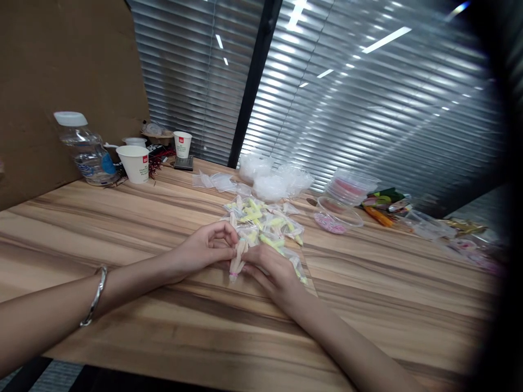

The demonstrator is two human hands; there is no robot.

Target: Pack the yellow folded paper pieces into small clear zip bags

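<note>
Fingers of your left hand [206, 245] and right hand [272, 269] pinch one small clear plastic packet [237, 261] between them on the wooden table [163, 218]; the pile of yellow-filled packets [265, 223] lies at one o'clock.

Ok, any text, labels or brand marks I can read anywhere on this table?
Nothing reads clearly.
Near paper cup: red logo, print below too small to read.
Far paper cup: red logo, blurred.
Water bottle: blue label, unreadable.
Wrappers: colours only.
Small packets: no visible print.

Three paper cups [135, 162] (one half hidden), one water bottle [84, 148], two hands [206, 247]
</note>
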